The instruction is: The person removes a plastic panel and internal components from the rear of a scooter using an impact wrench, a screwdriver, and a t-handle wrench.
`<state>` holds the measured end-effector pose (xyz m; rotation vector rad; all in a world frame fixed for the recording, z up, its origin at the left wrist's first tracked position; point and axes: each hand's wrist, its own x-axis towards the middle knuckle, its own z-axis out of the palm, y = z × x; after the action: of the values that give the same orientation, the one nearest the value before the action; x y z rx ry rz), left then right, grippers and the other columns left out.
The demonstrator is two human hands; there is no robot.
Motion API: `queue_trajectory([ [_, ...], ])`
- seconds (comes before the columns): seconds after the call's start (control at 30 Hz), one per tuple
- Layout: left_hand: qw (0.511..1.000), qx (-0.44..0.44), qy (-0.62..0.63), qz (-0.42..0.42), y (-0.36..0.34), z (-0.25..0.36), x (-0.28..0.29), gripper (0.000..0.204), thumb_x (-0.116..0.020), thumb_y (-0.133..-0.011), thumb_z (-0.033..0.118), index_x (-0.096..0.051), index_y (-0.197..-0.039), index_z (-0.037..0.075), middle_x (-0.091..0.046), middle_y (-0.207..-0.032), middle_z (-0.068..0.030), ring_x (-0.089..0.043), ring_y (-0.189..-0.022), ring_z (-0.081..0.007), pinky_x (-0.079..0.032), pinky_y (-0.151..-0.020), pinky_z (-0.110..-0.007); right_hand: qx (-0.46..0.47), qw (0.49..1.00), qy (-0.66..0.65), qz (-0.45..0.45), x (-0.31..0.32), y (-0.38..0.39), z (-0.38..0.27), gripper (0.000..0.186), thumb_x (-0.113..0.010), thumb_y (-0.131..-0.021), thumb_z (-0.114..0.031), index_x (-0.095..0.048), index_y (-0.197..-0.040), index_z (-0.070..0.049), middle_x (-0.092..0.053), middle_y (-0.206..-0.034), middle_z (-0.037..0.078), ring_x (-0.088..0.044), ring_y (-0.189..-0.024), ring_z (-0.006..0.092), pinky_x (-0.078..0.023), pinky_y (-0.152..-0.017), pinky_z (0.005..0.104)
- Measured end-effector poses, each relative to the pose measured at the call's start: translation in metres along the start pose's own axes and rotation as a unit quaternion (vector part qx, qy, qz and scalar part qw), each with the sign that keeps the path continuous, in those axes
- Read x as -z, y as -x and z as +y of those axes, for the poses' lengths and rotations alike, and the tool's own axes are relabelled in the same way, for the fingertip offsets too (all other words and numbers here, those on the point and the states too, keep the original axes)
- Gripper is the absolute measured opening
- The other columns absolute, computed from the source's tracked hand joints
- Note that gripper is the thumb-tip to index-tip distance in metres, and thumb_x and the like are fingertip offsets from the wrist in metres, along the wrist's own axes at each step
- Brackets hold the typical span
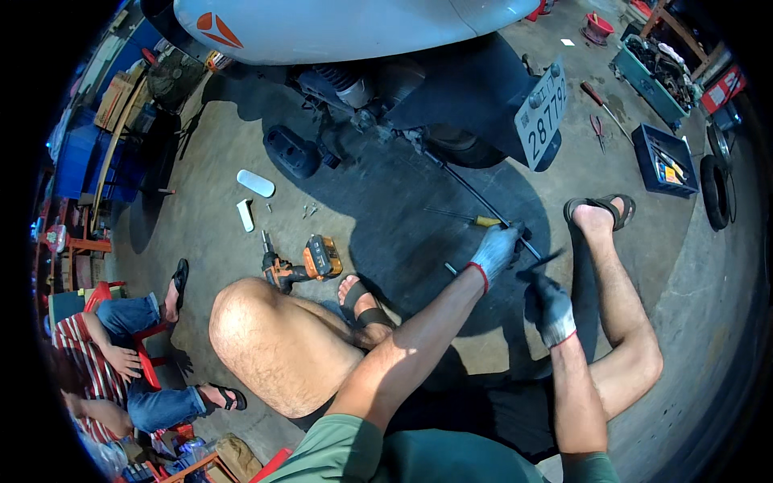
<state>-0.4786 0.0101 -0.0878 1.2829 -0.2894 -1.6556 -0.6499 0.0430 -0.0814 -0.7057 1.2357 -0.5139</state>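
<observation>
My left hand (497, 248), in a pale glove with a red cuff, is closed around a long dark metal bar (463, 183). The bar slants from my hand up to the underside of a white scooter (338, 32), near its rear wheel (463, 145). My right hand (554, 312), gloved too, is closed just beyond the bar's near end. A dark, narrow tool (545, 263) shows above its fingers, blurred and too dim to name. A yellow-handled screwdriver (486, 221) lies by my left hand, and a short metal piece (450, 268) lies near my left wrist.
An orange cordless drill (282, 272), a black cover (292, 151) and small screws (309, 210) lie left on the concrete. At right are pliers (597, 133), a long red-handled screwdriver (594, 95) and a blue tool tray (656, 169). A person (121, 354) sits at left.
</observation>
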Motion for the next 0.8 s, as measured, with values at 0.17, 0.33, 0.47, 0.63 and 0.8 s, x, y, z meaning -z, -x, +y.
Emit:
queue_trajectory([
  [0.17,1.0,-0.001,-0.001,0.004,0.003,-0.002,0.005,0.028,-0.05,-0.096,0.029,-0.061,-0.081,0.009,-0.045,-0.056,0.0028,-0.036,-0.042,-0.0078,-0.026,-0.04,-0.025,0.114,0.982,-0.138,-0.067,-0.007,0.017,-0.032,0.039,-0.051,-0.094,-0.03,-0.056,-0.117,0.001,-0.036,-0.059,-0.005,-0.033,-0.045,0.0072,-0.027,-0.043,0.0202],
  [0.33,1.0,0.008,-0.013,0.017,0.006,0.005,-0.001,0.027,-0.05,-0.096,0.03,-0.06,-0.08,0.01,-0.045,-0.055,0.0026,-0.036,-0.042,-0.0077,-0.026,-0.04,-0.025,0.116,0.985,-0.13,0.008,-0.004,0.006,-0.026,0.036,-0.052,-0.093,-0.029,-0.058,-0.112,0.001,-0.035,-0.058,-0.005,-0.033,-0.044,0.0072,-0.026,-0.041,0.0217],
  [0.47,1.0,-0.006,-0.008,0.015,0.006,0.001,0.0,0.028,-0.05,-0.096,0.03,-0.06,-0.08,0.01,-0.045,-0.055,0.0027,-0.036,-0.041,-0.0075,-0.026,-0.04,-0.025,0.066,0.997,-0.032,-0.027,0.008,0.005,-0.009,0.039,-0.053,-0.093,-0.03,-0.055,-0.119,0.0,-0.042,-0.06,-0.004,-0.034,-0.045,0.0069,-0.027,-0.041,0.0227],
  [0.63,1.0,0.004,-0.004,0.005,0.006,0.002,0.004,0.028,-0.05,-0.096,0.03,-0.06,-0.079,0.009,-0.045,-0.055,0.0029,-0.037,-0.041,-0.0076,-0.026,-0.039,-0.025,0.112,0.957,-0.261,0.052,-0.012,0.007,-0.033,0.033,-0.052,-0.094,-0.028,-0.064,-0.107,-0.001,-0.044,-0.057,-0.003,-0.036,-0.043,0.0089,-0.028,-0.04,0.0239],
  [0.8,1.0,0.006,-0.001,0.01,0.008,0.003,0.0,0.028,-0.05,-0.096,0.029,-0.06,-0.079,0.009,-0.044,-0.054,0.003,-0.037,-0.041,-0.0078,-0.027,-0.039,-0.025,-0.033,0.994,0.098,-0.044,0.002,0.006,-0.007,0.04,-0.046,-0.097,-0.029,-0.047,-0.126,-0.001,-0.048,-0.069,-0.002,-0.041,-0.049,0.0073,-0.032,-0.046,0.02],
])
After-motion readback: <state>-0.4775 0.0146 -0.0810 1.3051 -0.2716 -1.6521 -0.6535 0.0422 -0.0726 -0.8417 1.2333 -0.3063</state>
